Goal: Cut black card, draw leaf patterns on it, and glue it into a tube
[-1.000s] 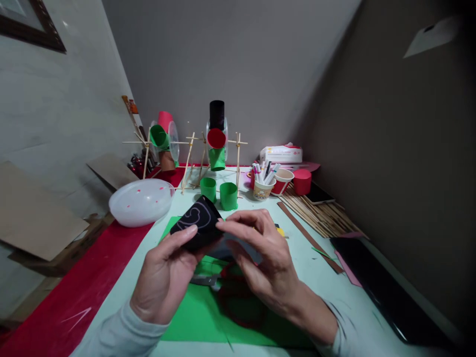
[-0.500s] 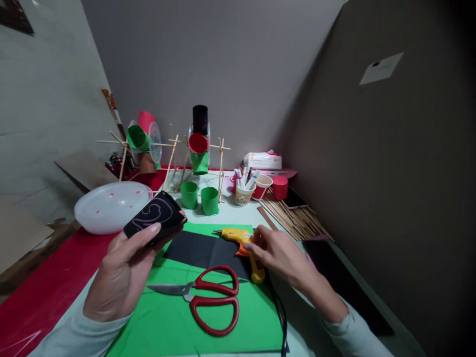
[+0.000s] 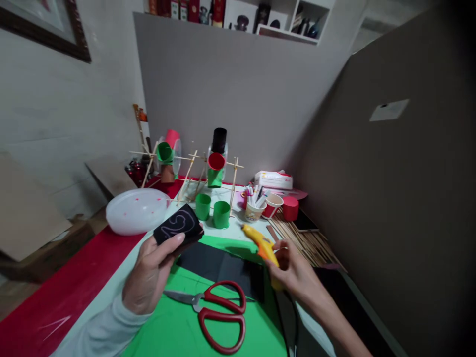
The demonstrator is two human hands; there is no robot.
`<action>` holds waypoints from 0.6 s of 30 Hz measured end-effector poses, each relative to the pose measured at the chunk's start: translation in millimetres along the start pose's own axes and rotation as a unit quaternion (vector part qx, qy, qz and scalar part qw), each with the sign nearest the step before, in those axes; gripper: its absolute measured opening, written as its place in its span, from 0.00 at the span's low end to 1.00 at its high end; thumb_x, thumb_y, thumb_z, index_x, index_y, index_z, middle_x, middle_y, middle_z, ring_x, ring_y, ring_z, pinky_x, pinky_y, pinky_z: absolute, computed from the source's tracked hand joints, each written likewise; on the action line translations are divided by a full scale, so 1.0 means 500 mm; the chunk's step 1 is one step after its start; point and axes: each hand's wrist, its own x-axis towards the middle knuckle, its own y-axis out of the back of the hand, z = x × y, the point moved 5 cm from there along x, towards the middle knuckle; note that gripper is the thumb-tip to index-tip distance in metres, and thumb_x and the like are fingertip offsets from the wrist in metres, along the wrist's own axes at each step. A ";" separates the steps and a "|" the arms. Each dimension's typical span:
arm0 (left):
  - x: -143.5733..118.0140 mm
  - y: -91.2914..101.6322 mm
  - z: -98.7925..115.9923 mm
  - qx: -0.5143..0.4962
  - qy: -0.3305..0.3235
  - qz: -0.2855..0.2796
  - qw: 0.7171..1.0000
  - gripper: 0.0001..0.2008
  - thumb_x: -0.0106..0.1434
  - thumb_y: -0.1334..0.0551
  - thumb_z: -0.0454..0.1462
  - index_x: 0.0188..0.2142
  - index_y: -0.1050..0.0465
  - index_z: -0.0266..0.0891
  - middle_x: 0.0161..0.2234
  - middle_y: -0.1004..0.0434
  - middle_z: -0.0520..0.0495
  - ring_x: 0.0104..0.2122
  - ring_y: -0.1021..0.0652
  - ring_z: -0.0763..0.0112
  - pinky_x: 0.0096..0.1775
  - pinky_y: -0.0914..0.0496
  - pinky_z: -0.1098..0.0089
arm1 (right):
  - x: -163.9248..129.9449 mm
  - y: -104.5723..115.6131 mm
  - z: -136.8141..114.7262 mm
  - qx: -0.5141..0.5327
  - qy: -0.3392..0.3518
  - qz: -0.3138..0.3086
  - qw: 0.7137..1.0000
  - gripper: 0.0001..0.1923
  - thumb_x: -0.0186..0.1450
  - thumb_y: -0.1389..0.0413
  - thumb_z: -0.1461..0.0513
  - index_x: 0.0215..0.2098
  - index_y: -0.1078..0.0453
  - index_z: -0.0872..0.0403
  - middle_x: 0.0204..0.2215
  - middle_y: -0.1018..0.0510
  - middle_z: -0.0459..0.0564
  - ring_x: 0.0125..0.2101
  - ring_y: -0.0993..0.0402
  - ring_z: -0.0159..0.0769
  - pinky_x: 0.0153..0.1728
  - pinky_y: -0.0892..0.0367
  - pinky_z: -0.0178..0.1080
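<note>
In my left hand (image 3: 146,280), the thumb presses on a curled black piece of craft sheet (image 3: 177,225) with pale curved lines drawn on it. My right hand (image 3: 297,272) is wrapped around a yellow glue gun (image 3: 260,241) with an orange trigger, raised off the table, its nozzle pointing away to the upper left. Below the hands lie red-handled scissors (image 3: 197,300), blades slightly apart, on a green sheet (image 3: 174,329). A flat black strip (image 3: 215,263) rests on that sheet, partly behind the scissors.
Two green cups (image 3: 221,215) stand beyond the green sheet. Behind them are stick frames carrying coloured cups (image 3: 216,161). A white oval container (image 3: 136,213) is at left. Markers in a paper cup (image 3: 255,210), a red cylinder (image 3: 290,209) and thin sticks (image 3: 312,238) lie right.
My right hand has closed around the glue gun and lifted it from the sheet, tilting it. My left hand still holds the black piece. The view has tipped upward, showing shelves.
</note>
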 end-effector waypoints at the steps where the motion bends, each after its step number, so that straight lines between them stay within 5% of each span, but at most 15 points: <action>1: -0.002 -0.003 0.001 -0.006 0.005 -0.004 1.000 0.16 0.52 0.28 0.30 0.42 0.18 0.33 0.41 0.14 0.40 0.50 0.19 0.48 0.52 0.24 0.59 | 0.004 0.009 0.001 0.034 0.000 0.014 0.999 0.14 0.61 0.42 0.52 0.38 0.39 0.50 0.26 0.26 0.45 0.25 0.28 0.38 0.25 0.34 0.37; 6: -0.008 -0.015 -0.003 -0.060 0.057 -0.030 0.996 0.12 0.55 0.32 0.29 0.41 0.17 0.33 0.42 0.14 0.38 0.49 0.19 0.48 0.53 0.24 0.54 | 0.003 0.021 -0.010 0.168 -0.036 0.027 0.985 0.23 0.59 0.38 0.45 0.39 0.31 0.55 0.27 0.25 0.49 0.25 0.29 0.37 0.25 0.35 0.36; 13: -0.014 -0.016 -0.009 -0.114 0.125 -0.055 0.984 0.10 0.57 0.37 0.27 0.37 0.17 0.28 0.41 0.15 0.30 0.44 0.17 0.51 0.48 0.21 0.57 | -0.018 -0.027 -0.004 0.306 -0.126 -0.045 0.943 0.17 0.54 0.33 0.50 0.32 0.24 0.55 0.25 0.28 0.46 0.25 0.34 0.34 0.25 0.39 0.35; 18: -0.020 -0.019 -0.009 -0.112 0.130 -0.067 0.983 0.13 0.54 0.35 0.27 0.40 0.17 0.31 0.39 0.15 0.32 0.42 0.16 0.52 0.45 0.20 0.57 | -0.022 0.001 -0.054 0.341 -0.080 0.005 0.937 0.19 0.55 0.32 0.53 0.42 0.27 0.52 0.27 0.27 0.46 0.22 0.36 0.32 0.21 0.41 0.35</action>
